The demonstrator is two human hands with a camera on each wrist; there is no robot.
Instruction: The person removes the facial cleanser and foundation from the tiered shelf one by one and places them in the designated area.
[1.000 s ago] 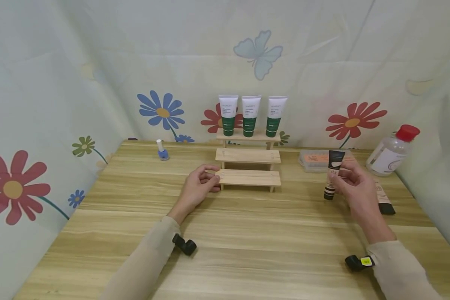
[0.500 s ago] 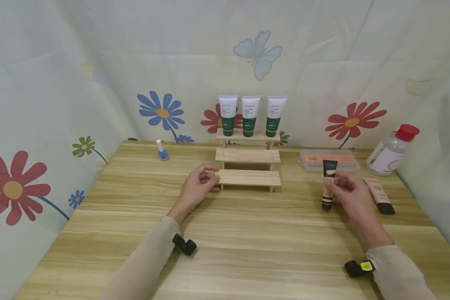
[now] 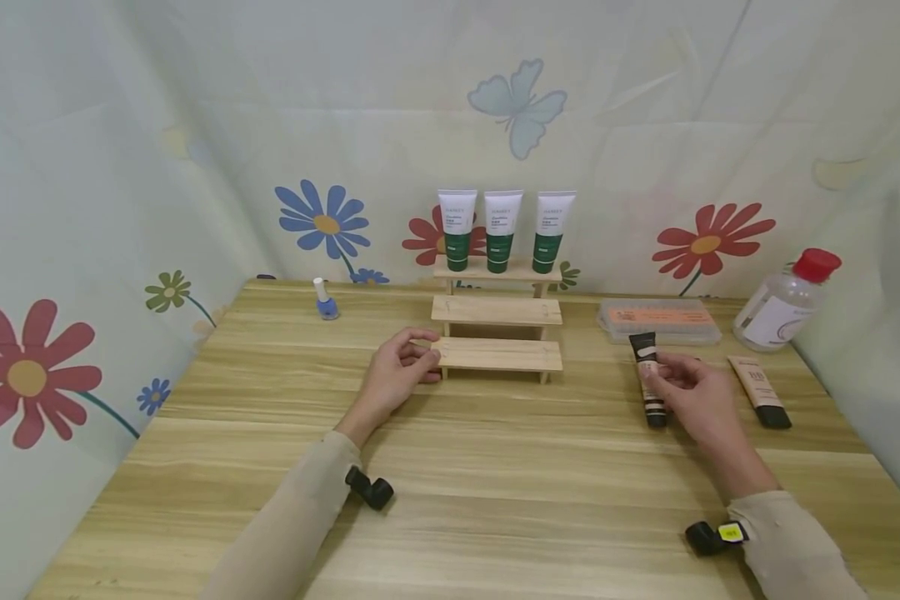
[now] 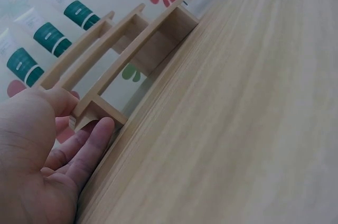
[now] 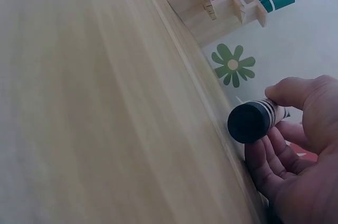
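My left hand (image 3: 401, 367) holds the left end of the lowest step of a three-tier wooden display stand (image 3: 498, 354). In the left wrist view, its thumb lies on the step while the fingers (image 4: 95, 145) come in at the end support. Between thumb and fingers, my right hand (image 3: 697, 400) pinches a slim beige-and-black cosmetic tube (image 3: 648, 383), cap down and leaning slightly left. The tube's black cap (image 5: 248, 122) faces the right wrist camera. Three white-and-green squeeze tubes (image 3: 498, 233) stand cap down in a row on the top tier.
A larger beige tube (image 3: 759, 392) with a black cap lies right of my right hand. Behind are a flat clear case (image 3: 660, 322) with an orange label and a red-capped bottle (image 3: 783, 304). Blue nail polish (image 3: 326, 302) stands left of the stand on the wooden table (image 3: 495, 500).
My right hand has brought the slim tube leftward and lower toward the front, away from the clear case and the lying tube. The left hand and stand stay in place.
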